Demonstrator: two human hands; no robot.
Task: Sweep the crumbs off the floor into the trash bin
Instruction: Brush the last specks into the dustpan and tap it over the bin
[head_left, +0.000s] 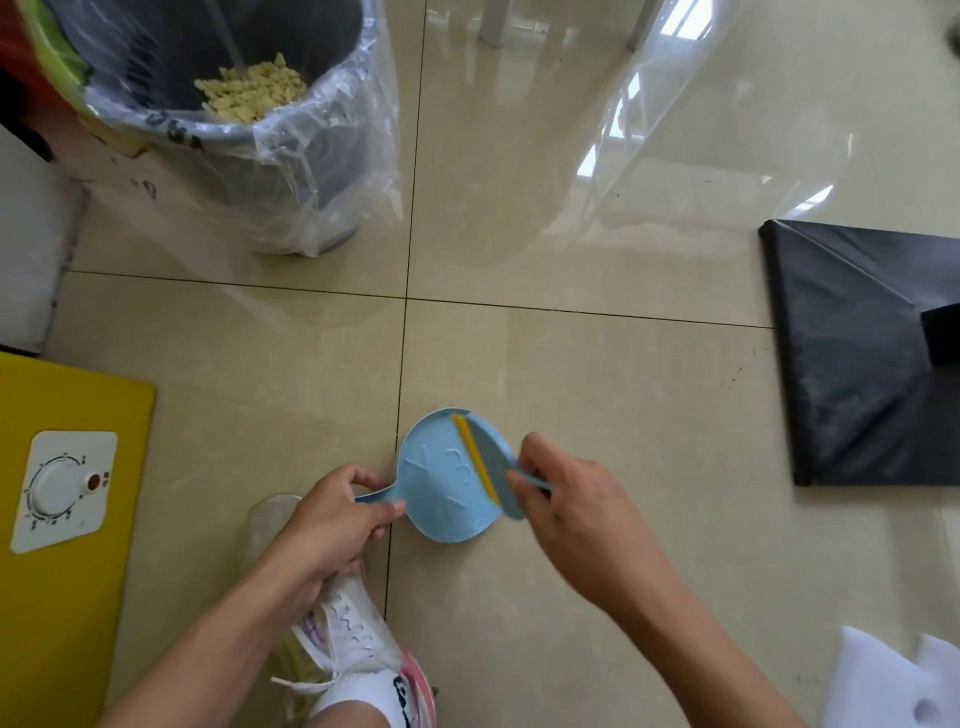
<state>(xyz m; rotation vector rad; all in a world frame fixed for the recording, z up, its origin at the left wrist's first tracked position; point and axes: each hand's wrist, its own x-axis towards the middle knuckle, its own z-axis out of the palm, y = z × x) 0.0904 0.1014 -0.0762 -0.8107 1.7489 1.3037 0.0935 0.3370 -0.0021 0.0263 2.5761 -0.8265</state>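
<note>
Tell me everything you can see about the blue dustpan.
The dustpan is small, round and light blue, apparently plastic, with faint raised marks. It sits low over the tiled floor. The left hand grips its short handle. The right hand holds a matching blue brush with a yellow strip against its right edge. No crumbs show on it.

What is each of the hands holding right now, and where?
Left hand grips the blue dustpan by its handle; right hand holds the small brush by its handle.

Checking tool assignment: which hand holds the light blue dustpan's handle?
The left hand, closed on the light blue plastic dustpan; the right hand holds the brush.
</note>
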